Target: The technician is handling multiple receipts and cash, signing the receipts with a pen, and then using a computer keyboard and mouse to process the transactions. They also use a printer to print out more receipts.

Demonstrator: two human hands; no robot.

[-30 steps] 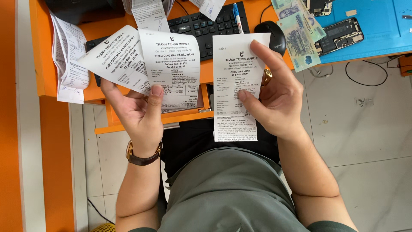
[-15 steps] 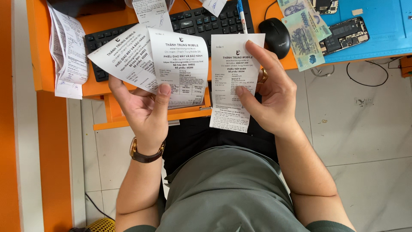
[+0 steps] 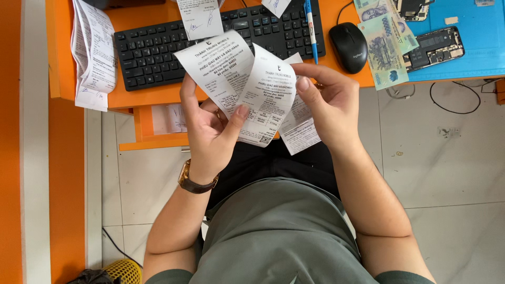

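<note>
My left hand [image 3: 210, 131] pinches two white printed receipts [image 3: 239, 84] fanned out above my lap, thumb on the front one. My right hand [image 3: 329, 108] holds a third receipt [image 3: 300, 129], tucked behind the fanned pair so that only its lower part shows. The two hands are close together, just in front of the orange desk edge [image 3: 131, 97]. A brown-strapped watch sits on my left wrist.
On the desk lie a black keyboard [image 3: 158, 50], a blue pen [image 3: 311, 29], a black mouse [image 3: 348, 46], banknotes [image 3: 384, 44], an opened phone [image 3: 434, 47] on a blue mat, and a stack of receipts [image 3: 94, 52] at the left. More slips lie over the keyboard top.
My right hand has brought its receipt leftward, behind the two in my left hand. Both hands have drawn together.
</note>
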